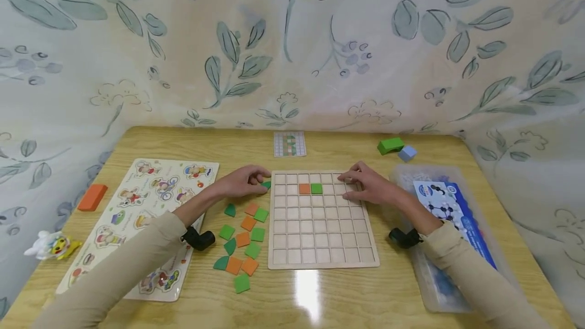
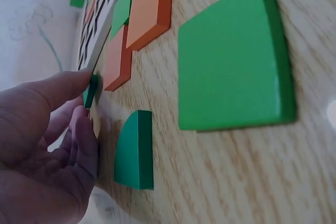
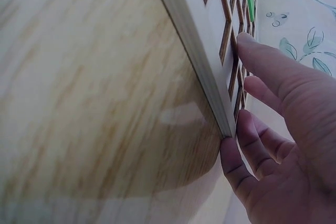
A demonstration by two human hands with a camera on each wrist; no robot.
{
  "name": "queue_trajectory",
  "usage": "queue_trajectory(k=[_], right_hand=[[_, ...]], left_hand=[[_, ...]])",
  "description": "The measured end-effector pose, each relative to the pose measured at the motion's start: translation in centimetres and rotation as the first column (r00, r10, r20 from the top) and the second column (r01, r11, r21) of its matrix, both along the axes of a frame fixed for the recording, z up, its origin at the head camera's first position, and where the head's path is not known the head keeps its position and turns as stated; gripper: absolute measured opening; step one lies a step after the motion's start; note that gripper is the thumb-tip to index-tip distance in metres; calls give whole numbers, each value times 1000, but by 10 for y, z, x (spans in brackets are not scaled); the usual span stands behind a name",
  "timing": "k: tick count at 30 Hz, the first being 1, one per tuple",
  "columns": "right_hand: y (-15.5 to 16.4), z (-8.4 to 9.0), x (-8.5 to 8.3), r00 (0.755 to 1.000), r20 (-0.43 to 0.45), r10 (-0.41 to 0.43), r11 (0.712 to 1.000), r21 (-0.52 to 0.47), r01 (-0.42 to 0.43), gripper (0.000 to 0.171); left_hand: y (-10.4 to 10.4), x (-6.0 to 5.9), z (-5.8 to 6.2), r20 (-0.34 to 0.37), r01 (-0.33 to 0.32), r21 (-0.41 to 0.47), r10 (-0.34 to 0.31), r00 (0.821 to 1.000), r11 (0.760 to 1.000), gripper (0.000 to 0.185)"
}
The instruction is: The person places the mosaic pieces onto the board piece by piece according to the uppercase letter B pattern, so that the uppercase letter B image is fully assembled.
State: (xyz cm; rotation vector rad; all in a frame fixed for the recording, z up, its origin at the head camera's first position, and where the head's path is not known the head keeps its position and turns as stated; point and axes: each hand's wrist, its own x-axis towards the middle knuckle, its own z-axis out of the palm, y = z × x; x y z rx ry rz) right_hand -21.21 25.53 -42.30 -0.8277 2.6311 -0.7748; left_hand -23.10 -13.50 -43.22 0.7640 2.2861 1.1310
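A wooden grid board (image 1: pixel 320 227) lies on the table, with one orange square tile (image 1: pixel 304 188) and one green square tile (image 1: pixel 316 188) side by side in its second row. At the board's upper left edge my left hand (image 1: pixel 242 182) pinches a dark green quarter-circle tile (image 2: pixel 90 92) between thumb and fingers. Beneath that hand in the left wrist view lies another dark green quarter-circle tile (image 2: pixel 135 150). My right hand (image 1: pixel 372 187) rests at the board's upper right edge, its thumb and fingers (image 3: pixel 262 59) spread over the border and grid, holding no tile.
Loose orange, green and dark green tiles (image 1: pixel 242 239) lie left of the board. A small pattern card (image 1: pixel 290 144) is behind it. A picture puzzle board (image 1: pixel 128 207) stands left; a plastic box (image 1: pixel 420 278), green block (image 1: pixel 390 145) and blue block (image 1: pixel 408 153) sit right.
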Motion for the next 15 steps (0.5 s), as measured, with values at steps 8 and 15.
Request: queue_trajectory(k=[8,15], right_hand=[[-2,1,3,1000,16,-13,1000,5,13,47],[0,0,1,1000,12,-20,1000,18,20,47]], left_hand=[[0,1,1,-44,21,-22,-22,999,1000,42],[6,4,4,-154,18,-57,-26,988,998,34]])
